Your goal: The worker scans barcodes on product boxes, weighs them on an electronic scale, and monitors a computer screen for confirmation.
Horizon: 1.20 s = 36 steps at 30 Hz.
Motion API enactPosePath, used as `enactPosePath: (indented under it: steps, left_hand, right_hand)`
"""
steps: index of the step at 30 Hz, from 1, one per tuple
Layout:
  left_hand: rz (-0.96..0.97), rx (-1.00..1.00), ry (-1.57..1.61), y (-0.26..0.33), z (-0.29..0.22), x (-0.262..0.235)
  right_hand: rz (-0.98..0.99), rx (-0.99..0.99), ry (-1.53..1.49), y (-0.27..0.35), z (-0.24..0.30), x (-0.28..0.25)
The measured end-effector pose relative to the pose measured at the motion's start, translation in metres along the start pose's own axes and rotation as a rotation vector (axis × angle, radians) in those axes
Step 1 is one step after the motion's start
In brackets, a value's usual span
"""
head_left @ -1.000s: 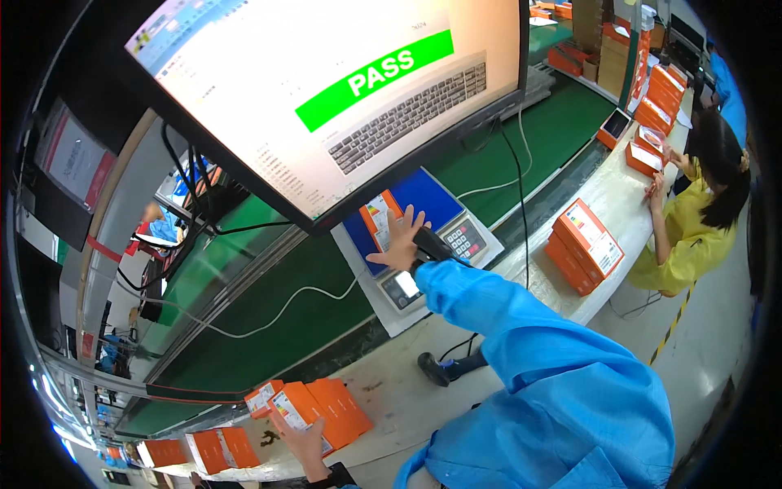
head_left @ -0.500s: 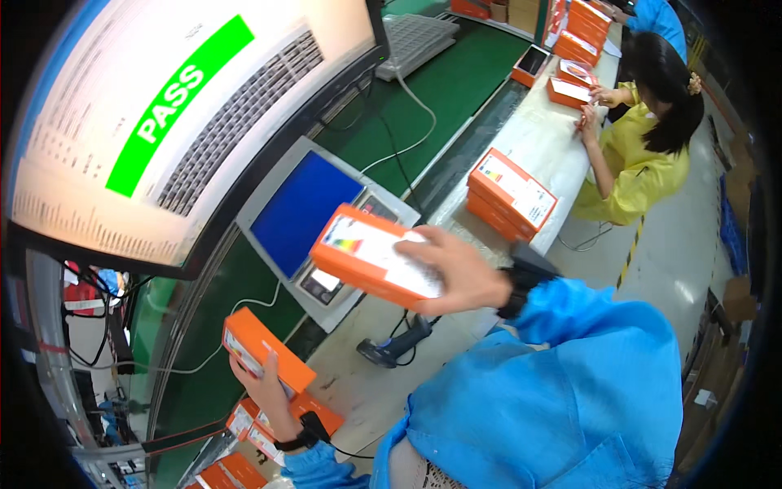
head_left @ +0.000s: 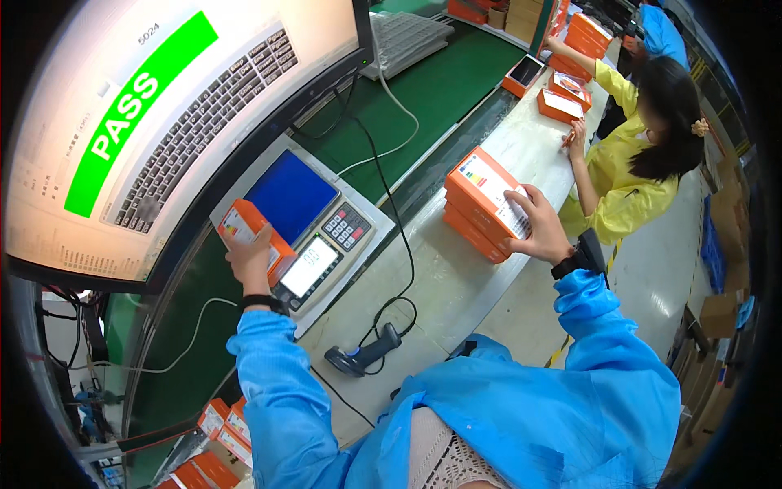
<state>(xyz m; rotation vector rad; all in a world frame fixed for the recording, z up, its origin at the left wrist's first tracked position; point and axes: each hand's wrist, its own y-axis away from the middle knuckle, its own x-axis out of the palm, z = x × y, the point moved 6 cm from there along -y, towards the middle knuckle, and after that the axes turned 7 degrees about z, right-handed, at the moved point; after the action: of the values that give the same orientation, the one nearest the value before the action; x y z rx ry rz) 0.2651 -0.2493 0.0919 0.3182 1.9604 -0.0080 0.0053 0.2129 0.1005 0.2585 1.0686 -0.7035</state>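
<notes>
My left hand point(head_left: 247, 262) grips an orange carton point(head_left: 241, 218) with a white label, held at the left edge of the weighing scale point(head_left: 292, 194), which has a blue pan, a keypad and a lit display. Over to the right, my right hand point(head_left: 544, 231) has its thumb and fingers around another orange carton point(head_left: 481, 186), its labelled face up. That carton rests on top of a stack of similar orange cartons point(head_left: 471, 234) on the bench.
A black handheld scanner point(head_left: 362, 354) with a cable lies on the bench. A large monitor point(head_left: 191, 106) fills the upper left. Several orange cartons point(head_left: 232, 440) sit at lower left. A co-worker in yellow point(head_left: 631, 196) handles boxes farther along.
My right hand has carried its carton from over the scale rightward onto the stack. My left hand has raised its carton up to the scale's edge. The co-worker's arm now reaches out.
</notes>
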Motion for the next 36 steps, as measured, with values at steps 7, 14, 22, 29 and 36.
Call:
enactPosePath:
  steps: [7, 14, 22, 29, 36]
  left_hand:
    - [-0.054, 0.130, 0.001, -0.012, 0.017, 0.024]
    - [-0.311, 0.377, 0.110, 0.082, 0.078, -0.043]
    - [-0.488, 0.129, -0.049, 0.205, 0.255, -0.133]
    - [-0.437, -0.310, -0.030, 0.273, 0.392, -0.118]
    - [-0.145, -0.523, -0.172, 0.267, 0.410, -0.075]
  right_hand:
    - [-0.283, -0.135, 0.069, 0.007, 0.057, -0.007]
    - [0.439, -0.406, -0.376, 0.018, 0.187, 0.209]
    - [0.931, -0.504, -0.017, 0.066, 0.268, 0.344]
    - [0.621, -0.573, -0.032, 0.096, 0.261, 0.330]
    - [0.560, -0.357, -0.365, 0.061, 0.275, 0.280]
